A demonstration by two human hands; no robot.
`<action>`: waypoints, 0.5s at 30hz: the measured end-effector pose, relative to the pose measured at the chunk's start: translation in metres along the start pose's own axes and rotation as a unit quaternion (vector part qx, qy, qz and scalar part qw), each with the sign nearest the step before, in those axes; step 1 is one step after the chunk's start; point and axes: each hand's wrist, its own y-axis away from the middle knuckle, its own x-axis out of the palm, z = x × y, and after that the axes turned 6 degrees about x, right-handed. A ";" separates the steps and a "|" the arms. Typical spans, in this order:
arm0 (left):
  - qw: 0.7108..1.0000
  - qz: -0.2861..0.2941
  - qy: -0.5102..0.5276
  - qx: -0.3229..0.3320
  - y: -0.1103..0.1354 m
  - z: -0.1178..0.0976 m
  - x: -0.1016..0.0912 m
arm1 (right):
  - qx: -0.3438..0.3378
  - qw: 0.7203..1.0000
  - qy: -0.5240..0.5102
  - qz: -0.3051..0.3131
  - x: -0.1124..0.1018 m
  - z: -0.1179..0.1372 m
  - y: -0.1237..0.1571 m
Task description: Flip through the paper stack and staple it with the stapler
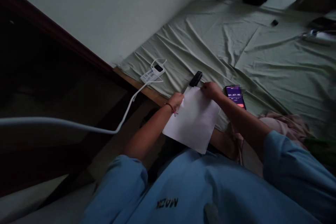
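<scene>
Blue shirt [210, 189] up close, white paper [193, 120] at the bed [262, 59] edge.
Left hand [176, 100] and right hand [210, 90] pinch its far corners, keeping it flat; phone [235, 96] lies just beside.

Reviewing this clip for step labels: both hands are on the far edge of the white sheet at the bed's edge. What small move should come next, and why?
Probably draw the far edge toward the body to start a fold. The left hand and right hand each pinch a far corner of the white sheet, which lies flat, half overhanging the bed edge, with the black marker just beyond.
</scene>
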 end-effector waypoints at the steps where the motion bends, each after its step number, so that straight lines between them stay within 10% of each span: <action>1: 1.000 -0.002 -0.008 -0.001 0.001 -0.001 0.000 | -0.003 1.000 0.004 -0.029 -0.001 0.002 0.003; 6: 0.999 0.003 -0.036 -0.006 0.004 -0.007 -0.002 | -0.146 0.967 -0.001 -0.209 -0.007 0.011 0.017; 15: 0.999 0.003 -0.040 -0.005 0.007 -0.017 -0.003 | -0.251 0.961 0.049 -0.108 -0.003 0.016 0.013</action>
